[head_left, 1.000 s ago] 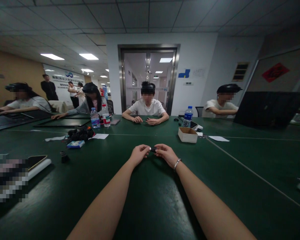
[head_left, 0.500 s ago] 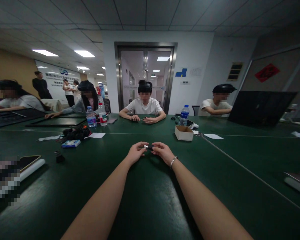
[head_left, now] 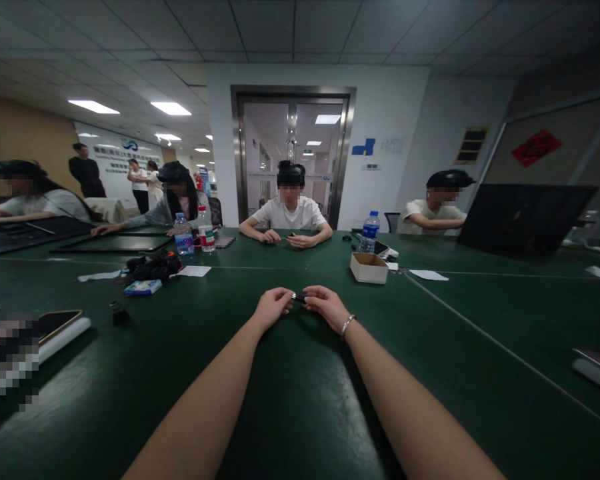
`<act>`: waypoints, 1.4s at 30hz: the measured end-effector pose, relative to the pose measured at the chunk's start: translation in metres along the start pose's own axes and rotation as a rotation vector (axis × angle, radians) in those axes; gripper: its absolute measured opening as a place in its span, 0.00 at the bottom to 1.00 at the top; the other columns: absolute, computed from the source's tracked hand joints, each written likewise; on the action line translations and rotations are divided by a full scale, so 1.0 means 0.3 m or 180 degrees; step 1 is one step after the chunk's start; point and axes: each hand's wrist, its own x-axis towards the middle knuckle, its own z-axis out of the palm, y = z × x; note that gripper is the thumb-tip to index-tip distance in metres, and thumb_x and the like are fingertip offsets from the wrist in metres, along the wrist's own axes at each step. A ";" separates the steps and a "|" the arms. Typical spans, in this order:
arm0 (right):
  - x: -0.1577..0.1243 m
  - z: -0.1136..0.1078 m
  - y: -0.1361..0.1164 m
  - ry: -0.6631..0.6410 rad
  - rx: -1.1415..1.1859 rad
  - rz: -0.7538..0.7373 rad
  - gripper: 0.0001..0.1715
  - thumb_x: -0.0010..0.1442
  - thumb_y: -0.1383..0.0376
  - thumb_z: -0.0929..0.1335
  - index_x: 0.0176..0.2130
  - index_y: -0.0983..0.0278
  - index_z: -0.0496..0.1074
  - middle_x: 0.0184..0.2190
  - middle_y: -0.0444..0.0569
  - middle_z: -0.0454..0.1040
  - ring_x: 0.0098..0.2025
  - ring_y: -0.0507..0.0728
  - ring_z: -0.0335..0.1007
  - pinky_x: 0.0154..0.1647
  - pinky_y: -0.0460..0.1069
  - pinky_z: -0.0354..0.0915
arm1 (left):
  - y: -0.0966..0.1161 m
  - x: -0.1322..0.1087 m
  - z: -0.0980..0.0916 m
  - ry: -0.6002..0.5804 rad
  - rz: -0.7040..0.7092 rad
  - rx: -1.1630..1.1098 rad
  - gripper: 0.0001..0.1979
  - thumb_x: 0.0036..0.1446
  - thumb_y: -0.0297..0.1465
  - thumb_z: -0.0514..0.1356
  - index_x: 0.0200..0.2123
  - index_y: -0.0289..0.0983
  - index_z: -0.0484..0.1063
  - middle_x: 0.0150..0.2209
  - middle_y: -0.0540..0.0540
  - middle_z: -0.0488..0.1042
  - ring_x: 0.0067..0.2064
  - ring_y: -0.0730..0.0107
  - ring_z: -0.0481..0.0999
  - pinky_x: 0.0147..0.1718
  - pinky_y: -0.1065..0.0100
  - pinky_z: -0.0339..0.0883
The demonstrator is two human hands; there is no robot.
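Between my two hands is a small, dark, slim object with a silvery end (head_left: pixel 299 297), held just over the green table (head_left: pixel 300 400). My left hand (head_left: pixel 273 309) pinches its silvery end with thumb and fingertips. The dark end is in the fingers of my right hand (head_left: pixel 327 307), whose wrist wears a silver bracelet (head_left: pixel 348 325). Fingertips cover both ends, so its exact kind cannot be made out.
An open cardboard box (head_left: pixel 369 269) lies ahead on the right, by a water bottle (head_left: pixel 369 232). Ahead left are a black cable pile (head_left: pixel 153 267), a blue-white packet (head_left: pixel 143 287) and two bottles (head_left: pixel 184 235). A person (head_left: pixel 290 213) sits opposite; others sit at both sides.
Both hands stay in nearly the same place with the object between them. Less of the silvery end shows now, as my left fingers have shifted slightly over it.
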 end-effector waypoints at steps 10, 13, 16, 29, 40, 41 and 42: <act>-0.005 0.008 -0.006 0.0044 -0.0043 0.0007 0.17 0.40 0.71 0.72 0.34 0.66 0.72 0.28 0.43 0.71 0.26 0.48 0.70 0.29 0.44 0.67 | -0.005 0.001 0.004 0.0103 -0.0017 0.0369 0.20 0.52 0.44 0.55 0.30 0.31 0.72 0.27 0.45 0.72 0.27 0.73 0.71 0.26 0.73 0.67; -0.004 0.008 -0.007 0.0073 0.0016 0.0010 0.16 0.40 0.71 0.72 0.34 0.66 0.72 0.27 0.43 0.71 0.26 0.48 0.71 0.28 0.43 0.67 | 0.002 -0.009 0.007 0.0085 0.0007 0.0243 0.20 0.53 0.44 0.54 0.40 0.34 0.71 0.36 0.42 0.72 0.29 0.73 0.72 0.25 0.72 0.68; -0.002 0.007 -0.006 0.0075 0.0078 -0.0010 0.15 0.41 0.70 0.72 0.33 0.66 0.71 0.25 0.43 0.71 0.25 0.48 0.70 0.26 0.43 0.66 | 0.011 -0.023 0.007 0.0028 0.0241 0.0066 0.20 0.53 0.39 0.56 0.50 0.42 0.65 0.46 0.43 0.68 0.34 0.73 0.72 0.25 0.74 0.68; -0.002 -0.002 0.001 0.0011 0.0019 -0.0036 0.16 0.40 0.70 0.73 0.34 0.66 0.71 0.28 0.44 0.72 0.26 0.48 0.70 0.27 0.44 0.67 | 0.016 -0.021 0.008 -0.0009 0.0175 0.0198 0.13 0.51 0.36 0.59 0.38 0.35 0.72 0.31 0.45 0.72 0.32 0.73 0.72 0.26 0.74 0.67; 0.006 -0.004 0.008 0.0041 -0.0017 -0.0039 0.17 0.39 0.70 0.73 0.34 0.66 0.72 0.28 0.44 0.72 0.25 0.48 0.70 0.28 0.44 0.67 | 0.026 -0.023 0.012 0.0061 -0.0004 0.0200 0.16 0.50 0.42 0.58 0.30 0.33 0.70 0.26 0.47 0.70 0.28 0.74 0.71 0.26 0.73 0.66; 0.005 -0.003 0.008 0.0035 -0.0029 -0.0044 0.17 0.39 0.70 0.73 0.34 0.66 0.72 0.28 0.44 0.72 0.26 0.48 0.70 0.28 0.44 0.67 | 0.024 -0.022 0.012 0.0057 -0.0003 0.0209 0.16 0.50 0.42 0.58 0.30 0.33 0.70 0.26 0.47 0.70 0.28 0.74 0.71 0.26 0.73 0.66; 0.004 -0.003 0.007 0.0030 -0.0041 -0.0047 0.17 0.39 0.70 0.73 0.34 0.66 0.72 0.28 0.44 0.72 0.26 0.48 0.70 0.28 0.44 0.67 | 0.022 -0.020 0.011 0.0054 0.0008 0.0229 0.17 0.50 0.43 0.58 0.30 0.33 0.70 0.26 0.47 0.70 0.28 0.74 0.71 0.26 0.73 0.66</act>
